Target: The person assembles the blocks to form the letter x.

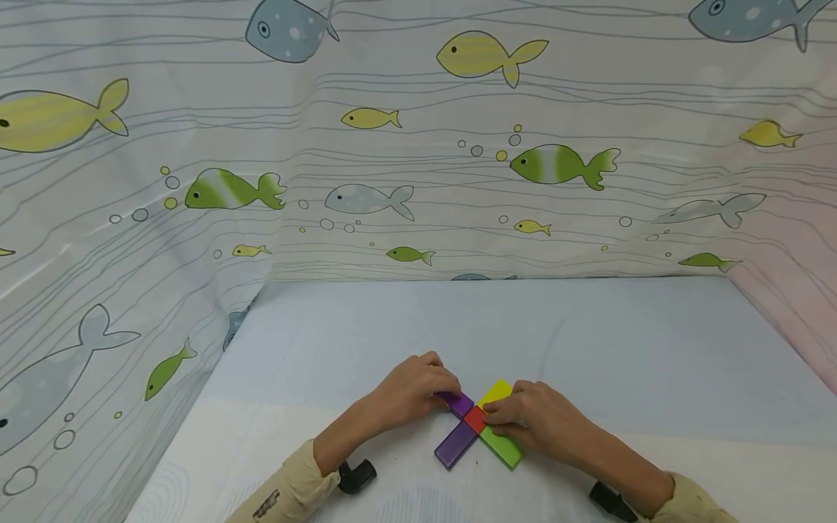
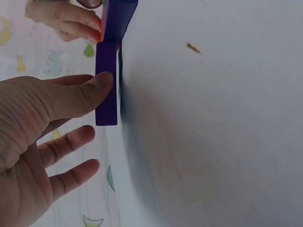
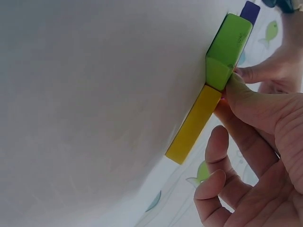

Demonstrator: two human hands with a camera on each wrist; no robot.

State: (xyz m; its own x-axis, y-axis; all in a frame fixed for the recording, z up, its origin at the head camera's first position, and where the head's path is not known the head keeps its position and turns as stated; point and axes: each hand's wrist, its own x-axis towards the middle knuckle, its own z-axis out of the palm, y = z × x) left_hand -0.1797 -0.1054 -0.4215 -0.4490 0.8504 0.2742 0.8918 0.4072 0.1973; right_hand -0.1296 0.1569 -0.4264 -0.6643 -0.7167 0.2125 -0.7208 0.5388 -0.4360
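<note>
Several flat coloured blocks lie in a cross on the table. A red block (image 1: 474, 419) forms the centre. My left hand (image 1: 415, 388) pinches the purple block (image 1: 460, 404) at the upper left, and the thumb lies on its side in the left wrist view. Another purple block (image 1: 455, 443) extends toward the lower left. The yellow block (image 1: 495, 391) points to the upper right, the green block (image 1: 503, 445) to the lower right. My right hand (image 1: 549, 421) pinches the red block with thumb and forefinger, partly covering the yellow and green blocks.
The blocks rest on a white-covered table (image 1: 366, 319). Behind and to the left hangs a fish-print curtain (image 1: 418, 160), with a pink cloth (image 1: 798, 290) at the right. A small brown speck (image 2: 193, 48) lies on the tabletop near the purple blocks.
</note>
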